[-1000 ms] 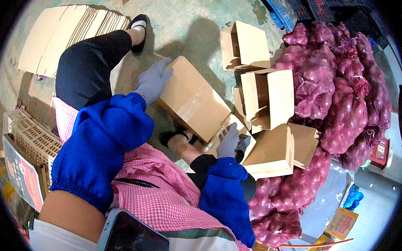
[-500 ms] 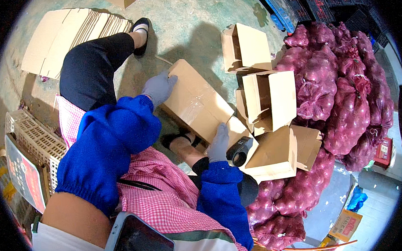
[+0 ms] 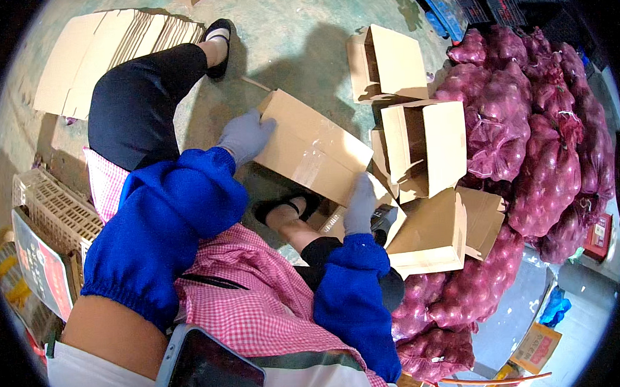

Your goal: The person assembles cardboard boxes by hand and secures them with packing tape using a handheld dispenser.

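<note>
A closed cardboard box (image 3: 314,134) lies slanted in front of me, with clear tape across its middle seam. My left hand (image 3: 247,137), in a pale grey glove, grips its left end with the fingers bent over the edge. At the right end, my gloved right hand (image 3: 359,206) is closed against the box's lower right corner. A black tool, apparently a tape dispenser (image 3: 385,218), shows beside that hand and moves with it; the fingers' hold on it is mostly hidden.
Open cardboard boxes (image 3: 429,230) stand to the right, beside purple mesh sacks of onions (image 3: 487,123). Flattened cartons (image 3: 110,53) lie stacked at the far left. A beige plastic crate (image 3: 58,204) stands at the left, and a phone (image 3: 207,371) hangs at my front.
My right hand and the black tool have moved up and right along the box's end. The box has turned slightly, while my left hand keeps its grip. The view has shifted a little.
</note>
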Demonstrator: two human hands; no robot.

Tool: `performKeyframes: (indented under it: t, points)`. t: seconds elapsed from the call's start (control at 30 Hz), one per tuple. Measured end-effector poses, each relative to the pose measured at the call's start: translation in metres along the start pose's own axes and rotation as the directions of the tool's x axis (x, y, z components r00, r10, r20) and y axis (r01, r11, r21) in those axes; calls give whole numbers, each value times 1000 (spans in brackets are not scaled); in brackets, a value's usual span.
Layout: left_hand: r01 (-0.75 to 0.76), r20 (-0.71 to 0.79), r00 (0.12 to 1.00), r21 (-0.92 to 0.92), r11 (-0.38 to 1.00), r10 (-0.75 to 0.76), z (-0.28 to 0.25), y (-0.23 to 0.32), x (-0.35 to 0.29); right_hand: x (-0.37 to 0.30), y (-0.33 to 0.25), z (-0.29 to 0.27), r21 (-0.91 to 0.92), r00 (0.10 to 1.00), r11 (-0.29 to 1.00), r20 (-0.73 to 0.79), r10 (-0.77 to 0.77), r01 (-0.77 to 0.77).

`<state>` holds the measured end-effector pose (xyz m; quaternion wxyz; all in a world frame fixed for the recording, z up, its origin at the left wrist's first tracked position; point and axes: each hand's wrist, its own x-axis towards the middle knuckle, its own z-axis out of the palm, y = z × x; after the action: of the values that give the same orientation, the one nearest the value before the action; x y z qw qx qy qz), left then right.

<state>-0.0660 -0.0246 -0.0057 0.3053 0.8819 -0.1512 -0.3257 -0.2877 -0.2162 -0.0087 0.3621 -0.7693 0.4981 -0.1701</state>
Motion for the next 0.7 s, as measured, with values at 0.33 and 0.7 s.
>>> performKeyframes:
  t: [0.33, 0.7]
  points:
    - [-64, -10, 998, -16, 998, 64, 4, -7, 3, -5, 62, -60, -463, 823, 687, -409, 394, -560]
    - [-26, -40, 999, -140, 990, 21, -6, -5, -15, 7, 147, -58, -276, 861, 825, -293, 415, -492]
